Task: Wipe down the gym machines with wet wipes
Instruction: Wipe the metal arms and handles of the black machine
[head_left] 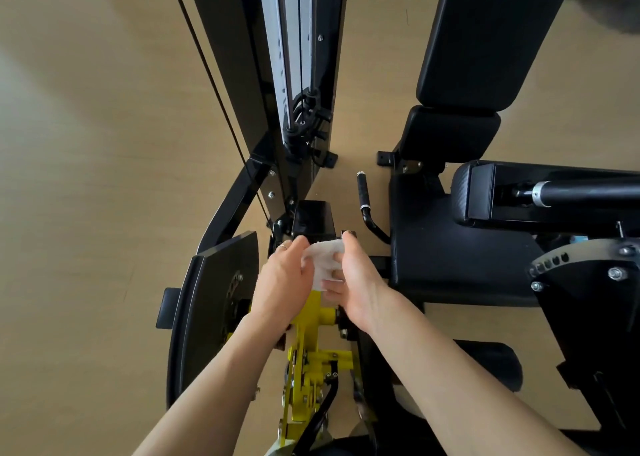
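Observation:
A white wet wipe point(323, 259) is bunched between both hands, just above the yellow adjustment lever point(308, 348) of a black gym machine. My left hand point(285, 282) grips the wipe's left side; a ring shows on one finger. My right hand point(349, 282) holds its right side, thumb up and fingers curled under it. Part of the wipe is hidden by my fingers. The machine's black seat point(446, 258) lies to the right of my hands, with the back pad point(485, 39) above it.
The weight stack column point(298, 57) with cables rises ahead of my hands. A black curved shroud point(211, 303) stands at the left. A black grip handle point(363, 195) sits beside the seat, and a leg pad arm point(571, 192) crosses at right. Wooden floor point(86, 143) spreads to the left.

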The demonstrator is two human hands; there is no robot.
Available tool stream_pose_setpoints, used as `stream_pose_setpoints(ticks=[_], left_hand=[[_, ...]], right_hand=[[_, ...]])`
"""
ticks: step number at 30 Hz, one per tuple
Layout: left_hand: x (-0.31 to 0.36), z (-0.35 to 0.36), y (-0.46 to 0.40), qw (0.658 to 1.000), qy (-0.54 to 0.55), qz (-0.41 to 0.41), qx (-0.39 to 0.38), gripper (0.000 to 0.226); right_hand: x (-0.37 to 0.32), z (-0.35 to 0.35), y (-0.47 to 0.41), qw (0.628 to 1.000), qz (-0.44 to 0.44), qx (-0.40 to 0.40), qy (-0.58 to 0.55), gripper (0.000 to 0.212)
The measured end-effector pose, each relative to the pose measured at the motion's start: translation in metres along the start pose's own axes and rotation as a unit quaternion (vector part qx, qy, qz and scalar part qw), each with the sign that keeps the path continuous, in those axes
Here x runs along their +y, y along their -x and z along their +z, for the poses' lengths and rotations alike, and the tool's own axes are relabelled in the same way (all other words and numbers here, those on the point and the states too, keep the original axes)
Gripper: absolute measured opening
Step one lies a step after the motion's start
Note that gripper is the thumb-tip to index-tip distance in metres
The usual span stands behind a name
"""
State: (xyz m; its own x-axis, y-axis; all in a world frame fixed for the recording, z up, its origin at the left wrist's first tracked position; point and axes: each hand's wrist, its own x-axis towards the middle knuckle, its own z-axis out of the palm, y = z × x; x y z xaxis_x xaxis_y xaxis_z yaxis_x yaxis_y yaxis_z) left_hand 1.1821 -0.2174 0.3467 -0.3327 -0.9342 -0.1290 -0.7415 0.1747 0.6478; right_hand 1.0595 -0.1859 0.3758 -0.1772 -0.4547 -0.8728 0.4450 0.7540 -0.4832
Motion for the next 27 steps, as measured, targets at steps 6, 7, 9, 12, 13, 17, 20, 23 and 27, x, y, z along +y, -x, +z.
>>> stream_pose_setpoints(ticks=[6, 7, 9, 12, 13, 17, 20, 23, 27], left_hand=[[0.005, 0.011, 0.010, 0.990, 0.080, -0.093, 0.075, 0.012], [0.009, 0.014, 0.011, 0.983, 0.097, -0.121, 0.100, 0.013], [0.015, 0.017, 0.015, 0.973, 0.109, -0.145, 0.146, 0.018], [0.017, 0.022, 0.024, 0.987, 0.083, -0.059, 0.121, 0.013], [0.015, 0.024, 0.026, 0.993, 0.048, 0.006, 0.103, 0.014], [-0.007, 0.033, 0.012, 0.961, -0.218, 0.166, 0.021, 0.044], [-0.015, 0.040, 0.002, 0.915, -0.354, 0.188, -0.051, 0.055], [-0.021, 0.047, 0.006, 0.912, -0.372, 0.160, -0.056, 0.052], [-0.025, 0.048, 0.016, 0.930, -0.340, 0.136, -0.033, 0.048]], right_hand=[[0.007, -0.005, 0.014, 0.991, -0.082, -0.006, 0.103, 0.048], [0.012, -0.004, 0.016, 0.991, -0.094, -0.011, 0.096, 0.045], [0.028, 0.000, 0.012, 0.989, -0.116, -0.025, 0.084, 0.046], [0.046, 0.006, 0.005, 0.990, -0.124, -0.046, 0.048, 0.044], [0.049, 0.005, 0.003, 0.991, -0.121, -0.050, 0.027, 0.044], [0.031, -0.010, -0.002, 0.994, -0.105, -0.028, 0.009, 0.045], [0.020, -0.019, -0.008, 0.995, -0.099, -0.014, 0.019, 0.052], [0.019, -0.022, -0.012, 0.995, -0.092, -0.014, 0.032, 0.051], [0.025, -0.023, -0.009, 0.996, -0.084, -0.006, 0.016, 0.050]])
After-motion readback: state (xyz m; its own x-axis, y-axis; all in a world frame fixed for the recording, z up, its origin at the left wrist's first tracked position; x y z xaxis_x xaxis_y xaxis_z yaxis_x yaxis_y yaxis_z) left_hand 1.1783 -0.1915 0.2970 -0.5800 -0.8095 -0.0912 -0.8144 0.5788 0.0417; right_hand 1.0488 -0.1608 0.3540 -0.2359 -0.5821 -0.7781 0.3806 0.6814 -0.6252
